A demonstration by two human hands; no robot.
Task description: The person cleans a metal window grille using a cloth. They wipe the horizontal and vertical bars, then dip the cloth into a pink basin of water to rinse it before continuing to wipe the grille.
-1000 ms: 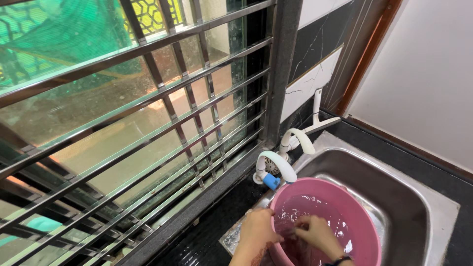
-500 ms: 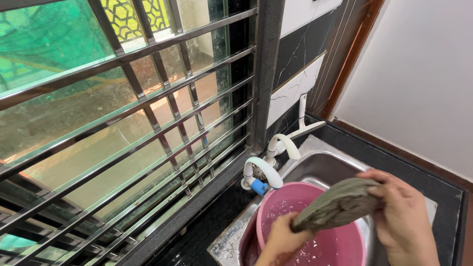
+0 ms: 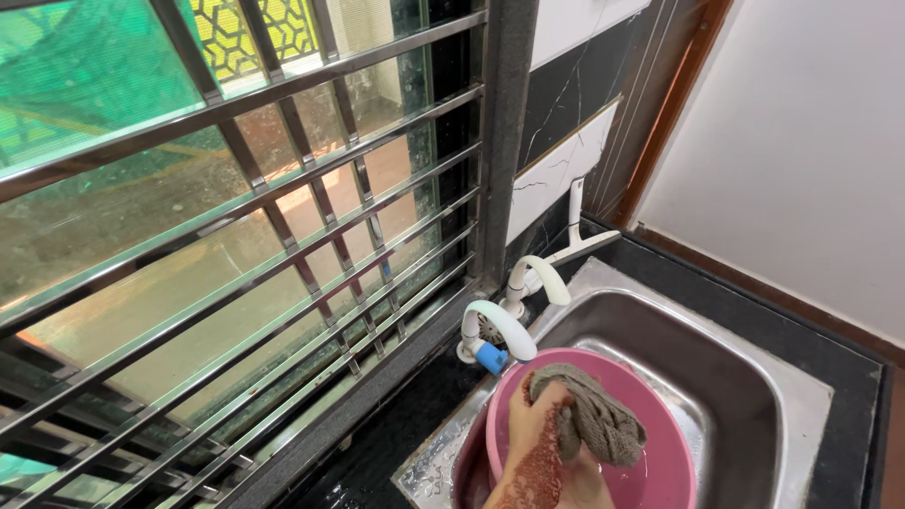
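A single head-worn camera looks steeply down and forward from close above the steel sink [image 3: 754, 396], which fills the lower right of the frame. It faces the barred window [image 3: 245, 207] filling the left and centre. The wall corner sits upper right; the near counter seems cut off below.
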